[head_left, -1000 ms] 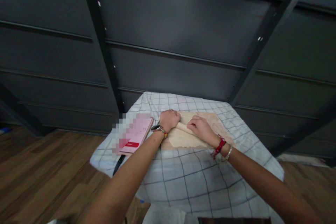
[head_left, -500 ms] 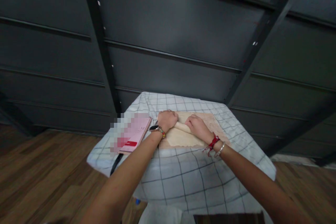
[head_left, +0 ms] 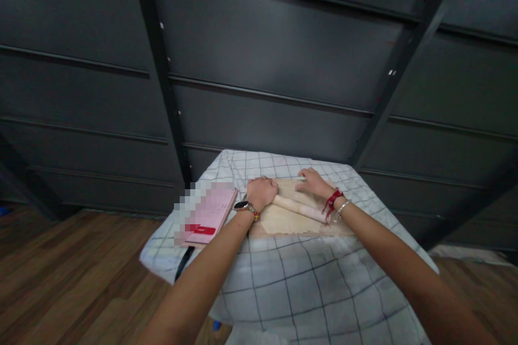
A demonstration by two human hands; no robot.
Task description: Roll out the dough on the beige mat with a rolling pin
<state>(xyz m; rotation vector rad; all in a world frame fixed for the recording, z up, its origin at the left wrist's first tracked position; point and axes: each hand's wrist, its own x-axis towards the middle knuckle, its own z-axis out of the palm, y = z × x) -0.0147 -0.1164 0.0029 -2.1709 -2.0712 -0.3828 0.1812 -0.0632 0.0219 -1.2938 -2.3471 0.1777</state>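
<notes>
My left hand (head_left: 262,191) is closed around the left end of a pale wooden rolling pin (head_left: 297,207). The pin lies slantwise across a thin, flattened sheet of dough (head_left: 283,222), its right end nearer to me. Off the pin, my right hand (head_left: 315,181) is raised a little over the far right part of the dough, its fingers apart and slightly blurred. Beneath the dough is a light wooden board (head_left: 338,230). The part of the pin under my left fingers is hidden.
A white checked cloth (head_left: 291,275) covers the small table. Left of the board lies a pink flat object (head_left: 216,210) with a red patch, partly pixelated. A dark panelled metal wall (head_left: 275,113) stands right behind the table. Wooden floor (head_left: 101,259) shows at the left.
My right hand has let go of the rolling pin and lifted away from it, its fingers spreading. My left hand has stayed on the pin. The camera view has shifted slightly.
</notes>
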